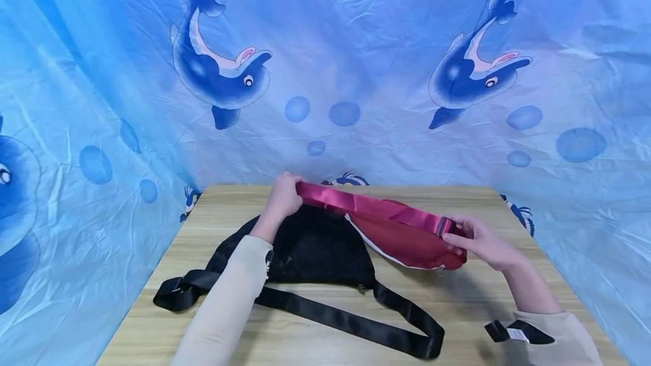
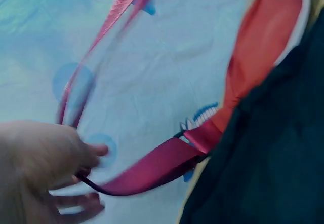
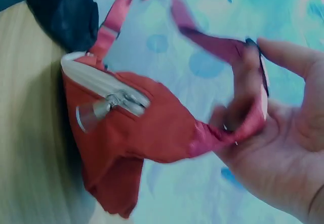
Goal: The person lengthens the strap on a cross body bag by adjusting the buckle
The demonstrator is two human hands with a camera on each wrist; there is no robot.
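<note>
A red waist bag (image 1: 407,236) with a white zip lies at the back right, partly behind a black waist bag (image 1: 325,247). Its crimson strap (image 1: 366,205) stretches between both hands above the two bags. My left hand (image 1: 286,194) grips the strap's left end, and in the left wrist view the strap (image 2: 152,168) bends round the fingers. At the other end, my right hand (image 1: 475,239) holds the strap beside its dark slide buckle (image 1: 444,227). The strap curls across those fingers in the right wrist view, close to the bag's zip pull (image 3: 93,113).
The black bag's strap (image 1: 351,325) loops across the front of the wooden table (image 1: 458,309), with a folded end at the left. A blue dolphin-print sheet (image 1: 325,61) hangs behind the table and along both sides.
</note>
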